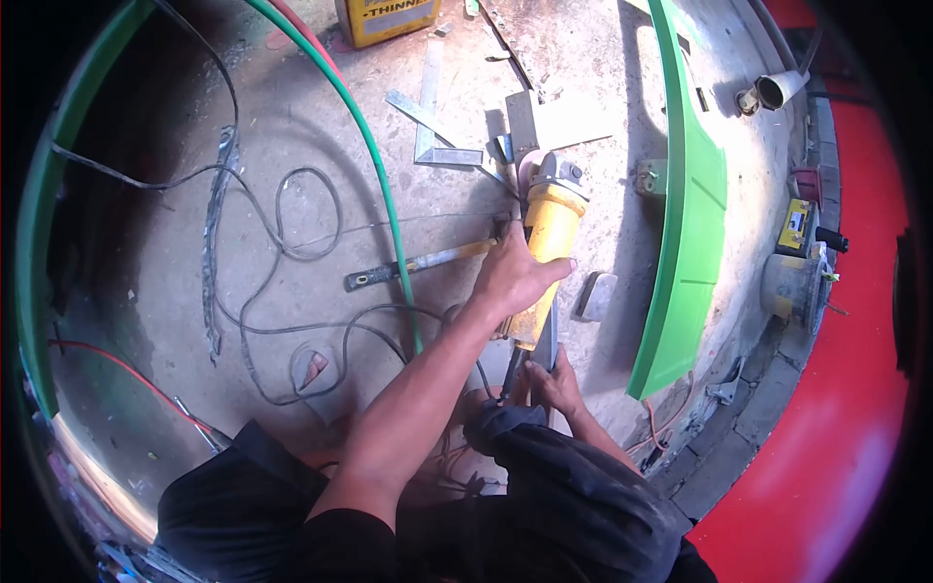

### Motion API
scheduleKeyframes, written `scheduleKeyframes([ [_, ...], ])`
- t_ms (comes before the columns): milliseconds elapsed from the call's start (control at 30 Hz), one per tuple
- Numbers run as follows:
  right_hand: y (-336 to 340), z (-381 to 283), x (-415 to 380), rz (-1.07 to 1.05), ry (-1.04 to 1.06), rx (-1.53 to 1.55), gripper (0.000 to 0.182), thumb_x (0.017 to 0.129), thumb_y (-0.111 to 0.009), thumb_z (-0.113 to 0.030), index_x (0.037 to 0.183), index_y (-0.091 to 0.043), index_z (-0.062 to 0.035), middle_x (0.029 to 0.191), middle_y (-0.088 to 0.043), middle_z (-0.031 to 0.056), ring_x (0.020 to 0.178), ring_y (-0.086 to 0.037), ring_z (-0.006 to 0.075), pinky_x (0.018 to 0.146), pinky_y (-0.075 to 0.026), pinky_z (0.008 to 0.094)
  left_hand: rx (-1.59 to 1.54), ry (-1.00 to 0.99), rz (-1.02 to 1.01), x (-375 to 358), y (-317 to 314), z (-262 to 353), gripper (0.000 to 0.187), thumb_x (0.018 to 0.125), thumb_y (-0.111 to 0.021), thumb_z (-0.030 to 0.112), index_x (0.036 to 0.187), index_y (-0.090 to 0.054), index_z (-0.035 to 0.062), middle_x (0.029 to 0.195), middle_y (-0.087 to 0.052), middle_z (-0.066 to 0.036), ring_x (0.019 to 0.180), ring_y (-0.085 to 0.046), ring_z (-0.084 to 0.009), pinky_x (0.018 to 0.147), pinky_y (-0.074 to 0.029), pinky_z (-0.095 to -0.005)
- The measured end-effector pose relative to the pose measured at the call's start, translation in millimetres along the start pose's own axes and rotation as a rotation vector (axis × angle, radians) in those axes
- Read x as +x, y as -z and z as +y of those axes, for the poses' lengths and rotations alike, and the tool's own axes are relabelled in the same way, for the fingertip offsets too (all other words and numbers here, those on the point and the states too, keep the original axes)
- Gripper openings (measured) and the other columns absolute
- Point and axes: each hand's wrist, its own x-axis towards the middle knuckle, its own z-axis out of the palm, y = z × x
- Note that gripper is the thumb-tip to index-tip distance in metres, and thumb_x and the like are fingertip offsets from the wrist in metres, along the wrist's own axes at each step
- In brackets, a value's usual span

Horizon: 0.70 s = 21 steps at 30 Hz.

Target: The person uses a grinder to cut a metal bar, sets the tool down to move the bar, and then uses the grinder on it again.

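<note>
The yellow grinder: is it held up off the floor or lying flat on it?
Held: the left hand grips the grinder; whether it clears the floor cannot be told.

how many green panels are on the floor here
2: a long curved green panel right of the yellow angle grinder, and a green curved strip along the far left edge. Others may lie out of view.

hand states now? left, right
Left hand: closed on the grinder.
Right hand: closed on a flat metal bar.
</note>
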Motion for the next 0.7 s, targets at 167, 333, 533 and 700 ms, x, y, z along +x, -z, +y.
scheduleKeyframes([
  [167,-2.9,-4.3,-2.1,-0.013,-0.005,0.087,0.046,0.094,-0.070,-0.015,0.133,-0.048,-0.0029,0.114,-0.065,0.0101,0.103,-0.062,0.0169,0.091,-0.052,0.0351,-0.009,-0.020,0.045,4.0,4.1,7.5,0.076,0.077,-0.084,0.039,0.126,-0.050,-0.0083,0.113,-0.066,-0.022,0.102,-0.068,-0.0293,0.088,-0.054,-0.0395],
  [333,-5.8,2.2,-1.1,-0.002,-0.008,0.143,0.044,0.094,-0.070,-0.016,0.129,-0.048,-0.0007,0.112,-0.066,0.0128,0.103,-0.062,0.0186,0.090,-0.052,0.0361,-0.016,0.040,0.033,-3.3,12.3,20.6,0.073,0.076,-0.082,0.042,0.123,-0.055,-0.0060,0.110,-0.069,-0.021,0.100,-0.069,-0.0280,0.089,-0.053,-0.0389],
  [533,-5.5,-3.6,-2.1,0.033,0.031,0.071,0.043,0.092,-0.071,-0.018,0.124,-0.050,0.0012,0.109,-0.067,0.0167,0.103,-0.064,0.0214,0.089,-0.052,0.0377,-0.060,0.055,0.035,-3.5,13.4,22.0,0.073,0.075,-0.082,0.044,0.123,-0.056,-0.0057,0.109,-0.069,-0.020,0.100,-0.069,-0.0275,0.089,-0.052,-0.0381],
  [700,-5.8,-4.1,-3.5,0.029,-0.012,0.045,0.042,0.092,-0.071,-0.018,0.124,-0.050,0.0009,0.109,-0.068,0.0175,0.103,-0.064,0.0215,0.089,-0.052,0.0381,-0.044,0.045,0.028,1.1,15.1,22.7,0.074,0.075,-0.082,0.044,0.123,-0.056,-0.0062,0.109,-0.070,-0.020,0.100,-0.070,-0.0274,0.090,-0.052,-0.0382],
])
